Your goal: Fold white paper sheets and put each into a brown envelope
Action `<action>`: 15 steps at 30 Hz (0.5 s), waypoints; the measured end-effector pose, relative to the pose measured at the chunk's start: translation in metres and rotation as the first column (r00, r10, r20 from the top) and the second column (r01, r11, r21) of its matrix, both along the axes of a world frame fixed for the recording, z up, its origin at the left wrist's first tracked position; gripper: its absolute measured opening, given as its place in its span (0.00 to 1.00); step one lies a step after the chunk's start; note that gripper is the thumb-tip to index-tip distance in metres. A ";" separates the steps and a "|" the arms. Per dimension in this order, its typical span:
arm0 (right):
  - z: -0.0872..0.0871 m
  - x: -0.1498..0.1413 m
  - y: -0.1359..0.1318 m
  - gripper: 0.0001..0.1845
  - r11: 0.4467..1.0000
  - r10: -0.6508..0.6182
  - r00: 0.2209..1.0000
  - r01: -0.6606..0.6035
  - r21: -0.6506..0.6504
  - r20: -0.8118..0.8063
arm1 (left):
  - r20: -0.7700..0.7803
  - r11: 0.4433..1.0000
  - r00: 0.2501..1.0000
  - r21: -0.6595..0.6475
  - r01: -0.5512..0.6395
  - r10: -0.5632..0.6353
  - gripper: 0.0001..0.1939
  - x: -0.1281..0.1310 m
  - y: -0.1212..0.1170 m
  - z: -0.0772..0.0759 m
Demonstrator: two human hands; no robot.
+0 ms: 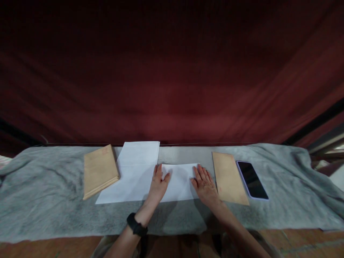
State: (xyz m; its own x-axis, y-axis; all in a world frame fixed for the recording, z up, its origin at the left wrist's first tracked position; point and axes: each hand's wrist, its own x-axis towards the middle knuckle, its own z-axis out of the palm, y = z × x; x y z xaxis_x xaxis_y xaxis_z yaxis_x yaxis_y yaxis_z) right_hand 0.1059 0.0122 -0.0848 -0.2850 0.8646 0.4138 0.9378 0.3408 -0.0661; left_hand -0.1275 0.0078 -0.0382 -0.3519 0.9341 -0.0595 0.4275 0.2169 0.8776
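A white sheet of paper [178, 182], which looks folded, lies flat in front of me. My left hand [159, 184] rests on its left side with thumb and fingers apart, near the upper left corner. On the right side, my right hand [205, 184] lies flat with fingers stretched toward the upper right corner. Left of it are larger white sheets [131, 179], partly under my left hand. A single brown envelope [231, 177] lies just right of my right hand. Neither hand grips anything.
A stack of brown envelopes [100, 168] stands at the left, overlapping the white sheets' edge. At the right lies a phone [252, 181] with a dark screen and purple case. Grey cloth [53, 200] covers the narrow table. Behind it hangs a dark red curtain [172, 89].
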 end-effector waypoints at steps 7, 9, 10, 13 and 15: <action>0.015 -0.002 -0.001 0.30 0.996 0.019 0.995 -0.028 -0.088 -0.101 | 0.351 1.000 0.936 0.008 -0.014 0.011 0.39 -0.004 0.002 0.010; 0.028 -0.008 -0.009 0.32 0.988 0.098 0.984 -0.114 -0.103 -0.149 | 0.428 0.999 0.903 0.021 -0.032 0.020 0.40 -0.003 0.001 0.016; 0.035 -0.013 -0.016 0.33 0.975 0.166 0.972 -0.187 -0.117 -0.169 | 0.457 0.999 0.889 0.026 -0.038 0.022 0.40 -0.002 0.000 0.020; 0.053 -0.031 -0.038 0.43 0.897 0.374 0.908 -0.406 -0.177 -0.188 | 0.539 0.998 0.842 0.027 -0.057 0.033 0.40 0.003 -0.003 0.032; 0.060 -0.040 -0.046 0.42 0.892 0.374 0.902 -0.414 -0.182 -0.217 | 0.602 0.998 0.798 0.015 -0.054 0.034 0.40 0.007 -0.005 0.041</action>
State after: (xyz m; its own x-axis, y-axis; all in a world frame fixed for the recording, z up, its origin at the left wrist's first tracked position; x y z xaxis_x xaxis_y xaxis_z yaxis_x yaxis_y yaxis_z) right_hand 0.0656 -0.0336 -0.0250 -0.5630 0.7697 0.3011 0.6962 0.6380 -0.3290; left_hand -0.1204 0.0028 0.0024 -0.2953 0.9234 -0.2452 -0.1973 0.1922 0.9613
